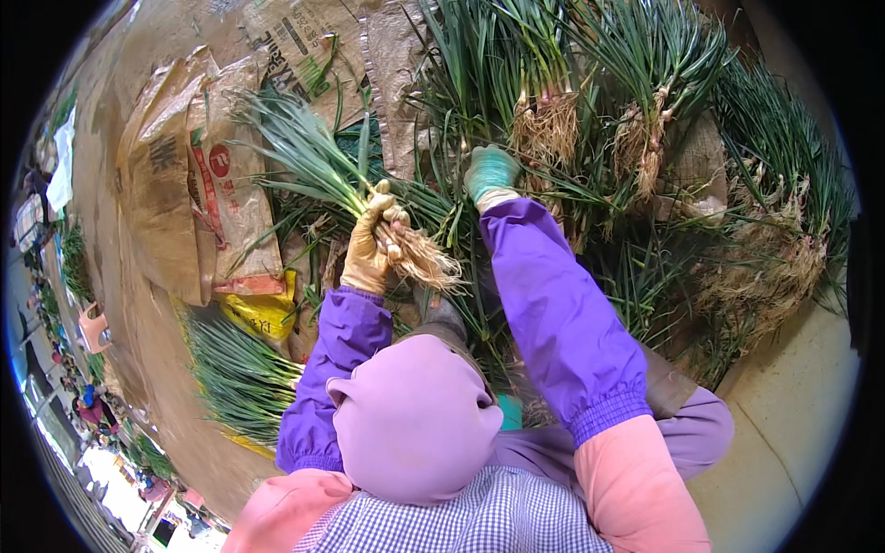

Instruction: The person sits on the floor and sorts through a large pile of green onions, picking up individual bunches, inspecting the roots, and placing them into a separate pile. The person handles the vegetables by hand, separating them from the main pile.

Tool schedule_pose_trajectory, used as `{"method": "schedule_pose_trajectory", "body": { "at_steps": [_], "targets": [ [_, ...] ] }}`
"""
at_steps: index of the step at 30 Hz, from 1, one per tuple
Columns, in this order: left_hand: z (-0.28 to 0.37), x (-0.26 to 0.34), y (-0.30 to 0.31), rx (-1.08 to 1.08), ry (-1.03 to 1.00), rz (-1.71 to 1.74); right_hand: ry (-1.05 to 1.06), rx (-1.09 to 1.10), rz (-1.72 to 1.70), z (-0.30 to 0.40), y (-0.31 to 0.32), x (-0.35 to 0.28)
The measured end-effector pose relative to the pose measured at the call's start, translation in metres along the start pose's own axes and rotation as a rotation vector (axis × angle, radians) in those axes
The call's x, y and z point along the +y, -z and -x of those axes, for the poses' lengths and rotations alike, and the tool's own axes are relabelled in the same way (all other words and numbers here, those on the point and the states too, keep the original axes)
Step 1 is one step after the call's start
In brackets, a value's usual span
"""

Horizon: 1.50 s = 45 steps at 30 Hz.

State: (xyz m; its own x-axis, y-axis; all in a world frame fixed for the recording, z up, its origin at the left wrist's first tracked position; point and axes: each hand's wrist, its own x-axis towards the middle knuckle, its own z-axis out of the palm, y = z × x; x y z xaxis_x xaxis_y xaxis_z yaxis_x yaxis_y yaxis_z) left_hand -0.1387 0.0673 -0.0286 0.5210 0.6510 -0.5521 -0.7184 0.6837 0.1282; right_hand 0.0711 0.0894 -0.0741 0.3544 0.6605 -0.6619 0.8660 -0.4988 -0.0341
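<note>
My left hand [373, 242], in a tan glove, is closed round a bunch of green onions [311, 152]. Their leaves point up and left, and their pale bulbs and stringy roots stick out to the right of the fist. My right hand [492, 173], in a green-coated glove, reaches forward to the stems at the lower edge of the onion heap [477, 76]. Its fingers are largely turned away, so whether they grip a stem is hidden. Just right of it lies a bundle with reddish bulbs and brown roots [550, 128].
More onions with tangled roots [767, 269] lie at the right. Woven sacks [235, 180] cover the ground at left, near a yellow bag [266, 311] and a neat onion pile [242, 373]. A pink stool [93, 328] and several people are farther left.
</note>
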Motion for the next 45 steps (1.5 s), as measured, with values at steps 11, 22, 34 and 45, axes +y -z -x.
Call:
{"method": "schedule_pose_trajectory", "body": {
  "at_steps": [11, 22, 34, 45],
  "targets": [
    [0.012, -0.013, -0.034, -0.105, 0.060, -0.401, 0.360, 0.101, -1.691, 0.101, 0.012, 0.073],
    [0.015, -0.037, -0.023, -0.095, 0.296, -0.677, -0.021, -0.379, -1.525, 0.121, 0.013, 0.054],
    [0.017, -0.057, -0.035, 0.167, 0.087, -0.790, 0.016, 0.514, -1.449, 0.123, 0.012, 0.007],
    [0.036, -0.054, -0.017, 0.079, 0.137, -0.889, 0.215, 0.406, -0.560, 0.131, -0.007, -0.007]
  ]
}}
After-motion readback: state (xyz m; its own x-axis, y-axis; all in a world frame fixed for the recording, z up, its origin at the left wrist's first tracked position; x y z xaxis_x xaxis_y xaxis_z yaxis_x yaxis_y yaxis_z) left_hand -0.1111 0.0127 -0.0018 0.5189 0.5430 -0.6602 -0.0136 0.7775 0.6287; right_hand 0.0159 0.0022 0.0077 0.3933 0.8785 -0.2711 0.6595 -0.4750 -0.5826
